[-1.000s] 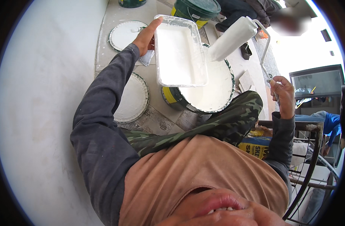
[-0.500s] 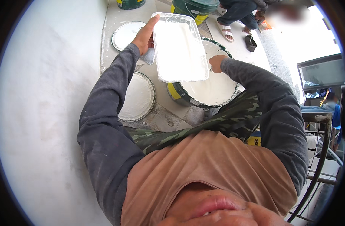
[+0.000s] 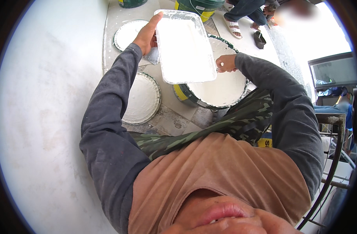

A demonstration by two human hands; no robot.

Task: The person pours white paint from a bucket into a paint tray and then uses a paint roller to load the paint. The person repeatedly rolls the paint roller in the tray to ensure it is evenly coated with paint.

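My left hand [image 3: 146,36] grips the left side of a clear plastic rectangular tub [image 3: 189,82], thumb over its rim. Inside the tub is a bright white material [image 3: 184,50], perhaps paint or filler. The tub is held above the left part of a dark green bucket [image 3: 181,93] with a yellow label. That bucket holds off-white paste [image 3: 221,91]. Over the bucket, by the tub's right edge, my right hand [image 3: 227,63] is closed. Its fingers are curled, and whatever they hold is mostly hidden behind the tub edge.
Two paste-smeared round lids [image 3: 141,99] lie on the floor to the left. Beyond them stand more green buckets [image 3: 204,7]. A white wall [image 3: 49,117] runs along my left. Far right, another person's sandalled foot [image 3: 234,28] shows near a dark shoe [image 3: 259,39].
The tub has shifted slightly away and to the left with my left hand. My right hand has turned at the wrist, so its curled fingers now show beside the tub.
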